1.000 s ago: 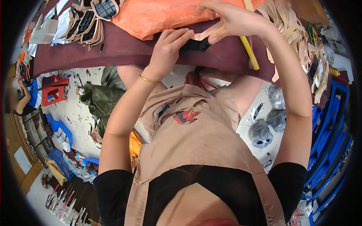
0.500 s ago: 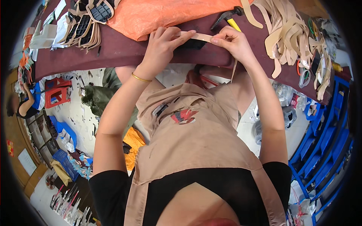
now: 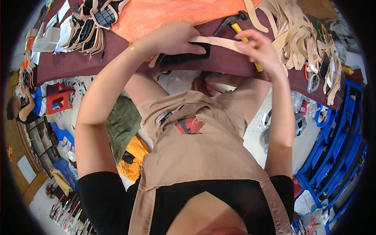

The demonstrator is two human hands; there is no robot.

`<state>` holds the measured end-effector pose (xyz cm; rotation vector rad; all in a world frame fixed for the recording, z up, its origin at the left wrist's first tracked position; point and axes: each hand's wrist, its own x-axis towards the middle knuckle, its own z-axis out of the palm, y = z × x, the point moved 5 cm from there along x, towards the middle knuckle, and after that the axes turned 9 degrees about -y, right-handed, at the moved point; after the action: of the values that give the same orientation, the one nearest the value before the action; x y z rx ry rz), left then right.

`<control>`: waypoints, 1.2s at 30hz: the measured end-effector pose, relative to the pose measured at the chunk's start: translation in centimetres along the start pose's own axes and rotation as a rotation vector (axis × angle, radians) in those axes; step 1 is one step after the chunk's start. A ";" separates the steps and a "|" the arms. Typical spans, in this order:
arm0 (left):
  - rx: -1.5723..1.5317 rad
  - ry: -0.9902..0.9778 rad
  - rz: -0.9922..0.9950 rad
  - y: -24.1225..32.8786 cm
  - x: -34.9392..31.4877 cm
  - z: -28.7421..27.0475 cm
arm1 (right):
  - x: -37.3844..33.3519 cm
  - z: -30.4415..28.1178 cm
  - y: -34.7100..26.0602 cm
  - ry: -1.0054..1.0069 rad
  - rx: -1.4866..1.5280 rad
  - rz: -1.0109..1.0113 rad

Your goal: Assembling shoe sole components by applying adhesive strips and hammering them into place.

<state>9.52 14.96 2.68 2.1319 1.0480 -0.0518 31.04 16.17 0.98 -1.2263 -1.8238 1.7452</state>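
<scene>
A narrow beige strip (image 3: 221, 42) stretches between my two hands above the near part of the table. My left hand (image 3: 172, 38) is bent over at the wrist and closed on the strip's left part, its thumb lying just below. Under that hand shows a dark, flat, sole-like piece (image 3: 184, 59) with a beige edge near its left end; whether the hand grips it too is hidden. My right hand (image 3: 261, 53) pinches the strip's right end between thumb and fingers, slightly blurred. Just behind the right hand lies a hammer (image 3: 236, 26) with a yellow handle.
Orange sheeting (image 3: 164, 13) covers the back of the maroon table (image 3: 117, 58). Beige-edged black soles (image 3: 88, 34) are stacked at the left. A heap of beige strips (image 3: 295, 35) lies at the right, near scissors (image 3: 312, 82). Blue racks (image 3: 333, 133) stand at the right.
My left hand has turned over, its wrist bending and elbow swinging outward. My right hand has moved right and slightly nearer. More of the strip, the dark piece and the hammer's handle shows.
</scene>
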 end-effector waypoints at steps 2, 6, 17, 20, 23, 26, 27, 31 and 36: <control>-0.035 0.053 -0.009 0.7 -2.3 -0.1 | -1.6 -1.8 -0.8 0.029 0.216 -0.119; -0.277 0.151 -0.077 0.6 -5.2 0.1 | -1.4 -0.6 0.9 0.064 0.288 -0.216; -1.008 0.626 0.017 -0.2 -8.1 2.2 | 0.8 6.9 2.4 -0.025 0.683 -0.247; -1.013 0.626 -0.025 -0.6 -8.7 2.5 | 1.1 7.7 2.4 -0.041 0.712 -0.247; -1.033 0.727 0.008 -0.9 -9.0 3.0 | 1.3 8.8 2.7 -0.040 0.745 -0.244; -1.062 0.764 -0.020 -1.0 -8.7 3.3 | 1.3 8.8 2.6 -0.010 0.733 -0.248; -1.063 0.765 -0.018 -0.9 -8.7 3.4 | 1.3 9.0 2.4 -0.010 0.731 -0.248; -1.181 0.884 0.000 -0.8 -8.6 3.9 | 1.3 10.1 2.1 0.020 0.796 -0.258; -1.360 0.994 -0.007 -1.2 -7.7 5.2 | 1.7 11.9 2.3 0.045 0.868 -0.210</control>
<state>4.98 6.98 0.77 0.7903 1.0597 1.4051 22.03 9.51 -3.94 -0.6722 -0.9088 2.0057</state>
